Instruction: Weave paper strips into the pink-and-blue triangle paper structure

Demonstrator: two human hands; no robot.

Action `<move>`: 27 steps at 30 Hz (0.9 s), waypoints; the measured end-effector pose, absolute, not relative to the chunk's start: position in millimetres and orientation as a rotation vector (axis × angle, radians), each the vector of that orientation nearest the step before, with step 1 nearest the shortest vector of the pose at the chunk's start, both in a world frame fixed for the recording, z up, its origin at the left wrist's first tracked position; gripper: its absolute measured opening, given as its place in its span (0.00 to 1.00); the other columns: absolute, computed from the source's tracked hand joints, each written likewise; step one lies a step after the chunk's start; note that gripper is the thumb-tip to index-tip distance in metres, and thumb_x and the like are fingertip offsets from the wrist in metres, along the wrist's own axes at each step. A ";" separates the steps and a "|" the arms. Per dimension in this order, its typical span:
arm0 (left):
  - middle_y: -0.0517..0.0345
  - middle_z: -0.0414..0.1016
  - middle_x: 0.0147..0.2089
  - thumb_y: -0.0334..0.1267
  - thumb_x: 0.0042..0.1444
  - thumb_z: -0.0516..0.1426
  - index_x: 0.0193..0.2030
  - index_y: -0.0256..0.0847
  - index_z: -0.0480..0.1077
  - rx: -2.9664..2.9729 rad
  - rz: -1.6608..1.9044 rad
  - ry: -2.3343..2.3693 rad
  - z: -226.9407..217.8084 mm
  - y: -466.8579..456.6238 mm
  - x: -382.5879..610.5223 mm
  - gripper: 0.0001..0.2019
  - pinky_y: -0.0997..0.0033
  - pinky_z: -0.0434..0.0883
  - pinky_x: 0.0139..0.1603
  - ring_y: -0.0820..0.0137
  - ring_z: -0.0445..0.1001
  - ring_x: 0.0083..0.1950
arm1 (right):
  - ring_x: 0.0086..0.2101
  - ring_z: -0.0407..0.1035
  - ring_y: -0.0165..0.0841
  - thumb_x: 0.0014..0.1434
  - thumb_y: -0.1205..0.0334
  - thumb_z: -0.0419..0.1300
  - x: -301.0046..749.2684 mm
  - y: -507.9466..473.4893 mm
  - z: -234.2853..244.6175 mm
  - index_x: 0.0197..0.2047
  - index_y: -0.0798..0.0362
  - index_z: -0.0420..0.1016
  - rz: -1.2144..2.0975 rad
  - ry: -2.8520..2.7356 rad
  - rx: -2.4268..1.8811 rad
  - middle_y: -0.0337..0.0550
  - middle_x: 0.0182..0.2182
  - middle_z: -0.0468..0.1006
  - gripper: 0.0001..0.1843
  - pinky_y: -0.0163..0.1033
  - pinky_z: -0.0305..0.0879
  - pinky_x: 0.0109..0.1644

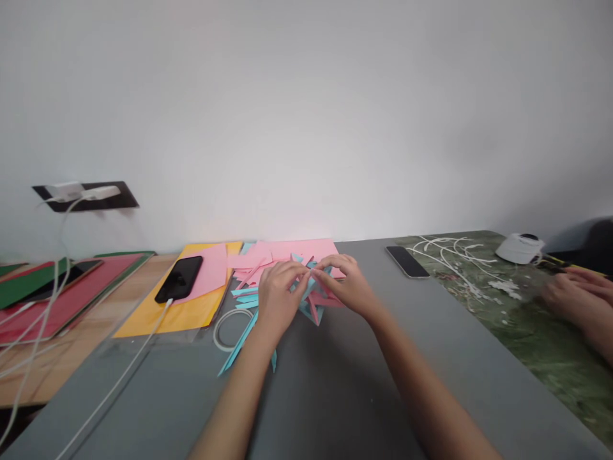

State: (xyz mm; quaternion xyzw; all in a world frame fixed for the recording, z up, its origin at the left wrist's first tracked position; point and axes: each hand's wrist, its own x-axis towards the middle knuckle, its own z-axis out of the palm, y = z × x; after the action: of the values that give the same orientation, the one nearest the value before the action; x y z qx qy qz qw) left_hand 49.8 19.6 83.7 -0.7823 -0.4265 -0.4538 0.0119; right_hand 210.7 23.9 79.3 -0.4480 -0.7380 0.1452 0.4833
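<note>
Between my hands, above the grey table, is a folded-paper model of pink and light blue pieces. My left hand pinches its upper part from the left. From the right, my right hand pinches it close to the left fingertips. The fingers hide part of the model. Light blue folded strips lie left of my left forearm, beside a roll of tape. Pink paper sheets are spread behind my hands.
At left, a black phone with a white cable rests on pink and yellow paper. Another phone lies to the right. White cables and a white device sit on the green table, near another person's hands.
</note>
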 end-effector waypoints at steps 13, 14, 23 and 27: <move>0.57 0.76 0.38 0.37 0.55 0.55 0.34 0.44 0.74 -2.541 -1.436 -1.402 82.9 25.0 44.2 0.06 0.64 0.63 0.46 0.67 0.71 0.44 | 0.39 0.70 0.34 0.56 0.58 0.57 218.7 26.2 80.8 0.29 0.49 0.74 0.420 -1.910 -1.079 0.39 0.34 0.79 0.07 0.45 0.49 0.53; 0.56 0.75 0.38 0.37 0.55 0.55 0.34 0.44 0.74 -2.531 -1.445 -1.411 82.8 25.2 44.3 0.06 0.65 0.64 0.45 0.67 0.71 0.43 | 0.39 0.70 0.34 0.56 0.58 0.58 217.7 26.4 80.3 0.29 0.48 0.74 0.418 -1.915 -1.076 0.38 0.33 0.79 0.07 0.45 0.48 0.53; 0.57 0.74 0.36 0.39 0.53 0.57 0.36 0.42 0.73 -2.655 -1.651 -1.509 80.9 28.5 43.6 0.07 0.72 0.65 0.34 0.72 0.70 0.35 | 0.36 0.70 0.33 0.54 0.57 0.59 205.6 27.7 72.9 0.30 0.47 0.77 0.326 -1.856 -1.135 0.39 0.31 0.80 0.06 0.45 0.49 0.50; 0.56 0.75 0.38 0.38 0.53 0.56 0.37 0.41 0.73 -2.658 -1.660 -1.556 79.8 30.0 39.8 0.07 0.71 0.67 0.37 0.72 0.71 0.35 | 0.39 0.71 0.36 0.52 0.59 0.61 211.7 26.6 77.6 0.31 0.46 0.77 0.311 -1.832 -1.137 0.39 0.32 0.80 0.04 0.47 0.51 0.52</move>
State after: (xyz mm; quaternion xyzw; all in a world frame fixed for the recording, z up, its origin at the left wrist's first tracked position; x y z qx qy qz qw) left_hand 39.8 30.0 79.8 -0.7476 -0.4376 -0.4670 -0.1776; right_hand 211.7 26.6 77.6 -0.4627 -0.7454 0.1264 0.4630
